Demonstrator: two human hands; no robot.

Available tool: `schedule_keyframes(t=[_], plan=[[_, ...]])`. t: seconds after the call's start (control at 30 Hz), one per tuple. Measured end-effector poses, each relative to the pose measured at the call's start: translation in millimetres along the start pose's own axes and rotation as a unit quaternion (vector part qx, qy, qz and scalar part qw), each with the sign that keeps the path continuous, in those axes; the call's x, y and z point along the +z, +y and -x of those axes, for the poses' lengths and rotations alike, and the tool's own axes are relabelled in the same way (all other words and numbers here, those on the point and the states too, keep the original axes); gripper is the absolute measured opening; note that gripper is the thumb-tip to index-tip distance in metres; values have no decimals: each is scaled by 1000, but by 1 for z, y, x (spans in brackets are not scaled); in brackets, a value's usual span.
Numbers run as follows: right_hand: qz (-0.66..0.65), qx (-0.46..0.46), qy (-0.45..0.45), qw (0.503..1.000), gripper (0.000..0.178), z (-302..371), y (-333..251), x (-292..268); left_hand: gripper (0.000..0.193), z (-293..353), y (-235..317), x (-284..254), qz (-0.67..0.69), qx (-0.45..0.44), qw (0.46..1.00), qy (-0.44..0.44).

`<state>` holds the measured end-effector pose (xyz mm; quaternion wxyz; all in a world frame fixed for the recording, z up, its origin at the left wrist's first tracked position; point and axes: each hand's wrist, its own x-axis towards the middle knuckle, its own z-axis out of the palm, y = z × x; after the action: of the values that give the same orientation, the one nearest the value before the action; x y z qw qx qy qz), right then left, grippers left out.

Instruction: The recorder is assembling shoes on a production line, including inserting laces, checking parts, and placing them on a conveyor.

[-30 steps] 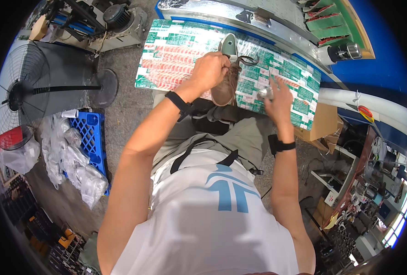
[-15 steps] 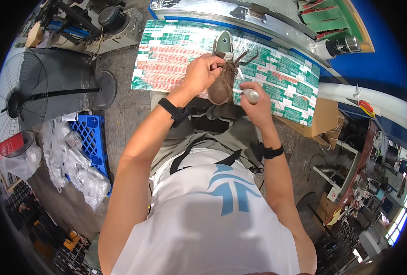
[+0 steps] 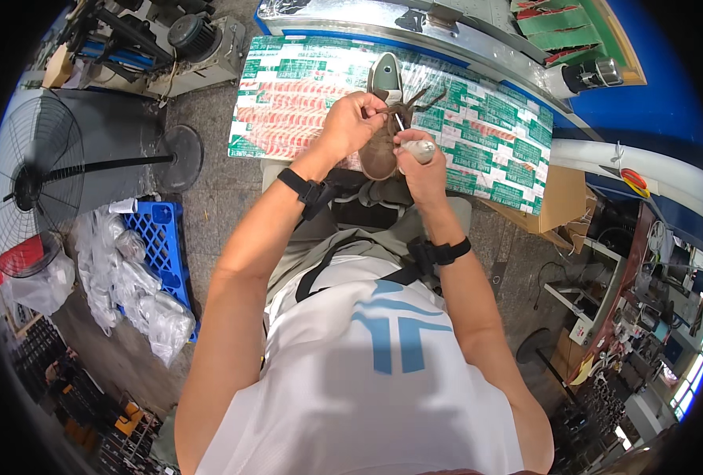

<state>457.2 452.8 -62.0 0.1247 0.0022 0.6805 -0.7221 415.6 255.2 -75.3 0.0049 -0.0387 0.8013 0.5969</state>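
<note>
A brown lace-up shoe (image 3: 378,161) lies on a board covered in green, white and red printed tape (image 3: 494,150). Its toe points toward me, and a grey-green insole shows in its far opening. My left hand (image 3: 350,127) pinches a brown shoelace (image 3: 424,101) at the left side of the lacing. In my right hand (image 3: 427,178) is a tool with a pale, rounded handle and a thin metal shaft (image 3: 419,150). The shaft's tip reaches the lacing; whether it passes under a lace cannot be made out. Loose lace ends stick out to the right.
Beyond the board runs a long metal-topped machine (image 3: 351,22). A standing fan (image 3: 39,170) and a blue plastic pallet (image 3: 155,237) with clear plastic bags are on the left. To the right stand a cardboard box (image 3: 561,202) and a white roll (image 3: 644,176).
My right hand has moved left and slightly forward, bringing the tool's shaft from beside the shoe onto the lacing. My left hand keeps its pinch on the lace.
</note>
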Motion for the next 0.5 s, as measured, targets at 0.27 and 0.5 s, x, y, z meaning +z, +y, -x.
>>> schedule_keyframes(t=[0.27,0.5], plan=[[167,-209,48,962,26,12,2,26,23,10,18,3,-162,56,985,34],[267,-233,37,935,31,-4,-5,1,20,3,-1,16,28,0,998,52]])
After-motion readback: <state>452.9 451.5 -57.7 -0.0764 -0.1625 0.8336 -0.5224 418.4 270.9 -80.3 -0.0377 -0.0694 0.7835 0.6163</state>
